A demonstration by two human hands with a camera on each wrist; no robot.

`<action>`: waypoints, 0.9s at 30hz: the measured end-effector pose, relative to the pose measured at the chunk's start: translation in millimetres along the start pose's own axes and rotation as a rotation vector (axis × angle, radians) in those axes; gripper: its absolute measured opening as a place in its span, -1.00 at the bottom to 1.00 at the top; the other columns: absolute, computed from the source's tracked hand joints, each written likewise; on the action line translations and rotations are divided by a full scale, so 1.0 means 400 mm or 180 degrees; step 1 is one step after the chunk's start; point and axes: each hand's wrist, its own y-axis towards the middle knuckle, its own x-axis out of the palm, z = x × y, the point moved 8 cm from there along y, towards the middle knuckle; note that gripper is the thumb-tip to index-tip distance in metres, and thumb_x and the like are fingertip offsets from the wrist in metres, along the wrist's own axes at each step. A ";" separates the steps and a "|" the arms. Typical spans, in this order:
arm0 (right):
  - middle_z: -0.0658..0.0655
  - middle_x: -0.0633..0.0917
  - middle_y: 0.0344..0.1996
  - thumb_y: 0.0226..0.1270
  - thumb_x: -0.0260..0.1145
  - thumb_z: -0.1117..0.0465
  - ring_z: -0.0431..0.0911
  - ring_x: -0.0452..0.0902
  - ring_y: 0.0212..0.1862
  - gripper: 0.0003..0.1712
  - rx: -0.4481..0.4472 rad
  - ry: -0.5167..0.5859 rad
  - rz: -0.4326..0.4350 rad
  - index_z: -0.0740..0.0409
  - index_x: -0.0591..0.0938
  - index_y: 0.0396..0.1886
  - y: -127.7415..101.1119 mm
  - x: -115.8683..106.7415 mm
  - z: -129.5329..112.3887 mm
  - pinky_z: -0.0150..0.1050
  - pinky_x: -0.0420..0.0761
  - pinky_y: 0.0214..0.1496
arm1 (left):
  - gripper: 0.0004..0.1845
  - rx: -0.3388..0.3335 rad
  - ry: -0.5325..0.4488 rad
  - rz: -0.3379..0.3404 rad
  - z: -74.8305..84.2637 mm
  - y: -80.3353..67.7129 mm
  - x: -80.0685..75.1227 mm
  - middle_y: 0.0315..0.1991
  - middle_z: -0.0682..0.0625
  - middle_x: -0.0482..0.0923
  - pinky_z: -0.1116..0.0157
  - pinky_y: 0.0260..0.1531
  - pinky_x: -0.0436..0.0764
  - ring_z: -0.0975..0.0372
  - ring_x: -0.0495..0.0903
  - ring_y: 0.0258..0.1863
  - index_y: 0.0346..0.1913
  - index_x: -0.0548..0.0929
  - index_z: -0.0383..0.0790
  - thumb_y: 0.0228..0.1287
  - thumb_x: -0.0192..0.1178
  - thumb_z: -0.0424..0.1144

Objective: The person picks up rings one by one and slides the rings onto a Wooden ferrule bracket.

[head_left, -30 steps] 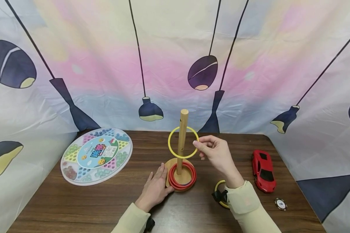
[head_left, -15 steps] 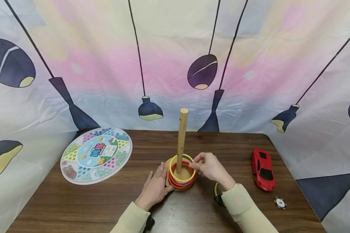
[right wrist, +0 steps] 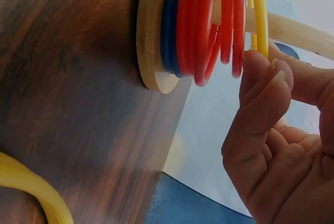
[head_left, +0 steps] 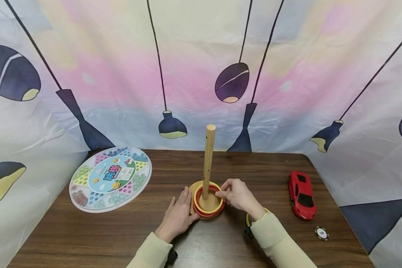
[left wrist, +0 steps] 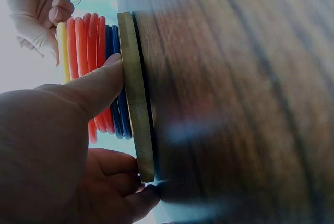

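A wooden ring-toss stand (head_left: 209, 156) has a round base (left wrist: 136, 104) and an upright peg. Blue rings (left wrist: 120, 114) lie lowest on the base, with several red rings (right wrist: 206, 36) above them. Around the peg at the top of the stack is a yellow ring (head_left: 195, 195), pinched at its right side between the thumb and fingers of my right hand (head_left: 239, 195). My left hand (head_left: 177, 216) holds the base from the left, its thumb at the near rim and its fingers along the far left rim.
Another yellow ring (right wrist: 36, 182) lies on the table, partly hidden under my right wrist in the head view. Toward the right are a red toy car (head_left: 302, 195) and a poker chip (head_left: 321, 233). A round Chinese checkers set (head_left: 110, 178) lies at the left. A printed cloth (head_left: 201, 74) hangs behind.
My right hand has lowered the yellow ring down the peg from mid-height to the top of the red rings. The left hand has stayed at the base.
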 end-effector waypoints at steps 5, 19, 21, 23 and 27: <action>0.08 0.58 -0.69 0.17 0.40 0.10 -0.15 0.44 -0.67 -0.78 0.0074 -0.0093 0.0051 0.15 0.59 -0.37 0.002 0.001 0.009 -0.28 0.44 -0.62 | -0.09 0.0000 -0.0016 0.0003 0.000 0.000 0.000 0.42 -0.27 0.05 -0.09 0.29 0.11 0.01 0.13 0.38 0.37 0.22 -0.46 0.15 0.25 0.12; -0.01 0.57 -0.67 0.13 0.42 0.05 -0.14 0.45 -0.63 -0.75 0.0115 -0.0313 0.0087 0.11 0.62 -0.35 -0.004 0.003 0.008 -0.27 0.44 -0.58 | -0.10 -0.0023 -0.0064 -0.0051 -0.004 -0.001 0.004 0.43 -0.27 0.03 -0.10 0.30 0.09 0.01 0.12 0.38 0.37 0.20 -0.46 0.16 0.25 0.09; -0.01 0.57 -0.66 0.13 0.42 0.05 -0.15 0.45 -0.62 -0.75 0.0118 -0.0320 0.0084 0.11 0.62 -0.34 -0.006 0.004 0.008 -0.27 0.44 -0.58 | -0.11 -0.0025 -0.0069 -0.0050 -0.003 -0.001 0.003 0.43 -0.27 0.03 -0.10 0.30 0.09 0.01 0.12 0.38 0.37 0.21 -0.46 0.16 0.26 0.09; -0.01 0.56 -0.66 0.13 0.42 0.04 -0.14 0.44 -0.62 -0.75 0.0121 -0.0328 0.0093 0.09 0.63 -0.34 -0.007 0.002 0.009 -0.27 0.43 -0.58 | -0.11 -0.0022 -0.0074 -0.0047 -0.003 -0.001 0.003 0.42 -0.27 0.03 -0.10 0.29 0.09 0.01 0.12 0.38 0.37 0.21 -0.46 0.16 0.26 0.09; -0.01 0.55 -0.66 0.13 0.41 0.00 -0.14 0.43 -0.62 -0.73 0.0116 -0.0323 0.0106 0.07 0.63 -0.32 -0.011 -0.003 0.011 -0.26 0.42 -0.59 | -0.10 -0.0020 -0.0079 -0.0042 -0.003 -0.001 0.003 0.42 -0.27 0.03 -0.10 0.29 0.10 0.01 0.12 0.38 0.37 0.20 -0.46 0.16 0.26 0.09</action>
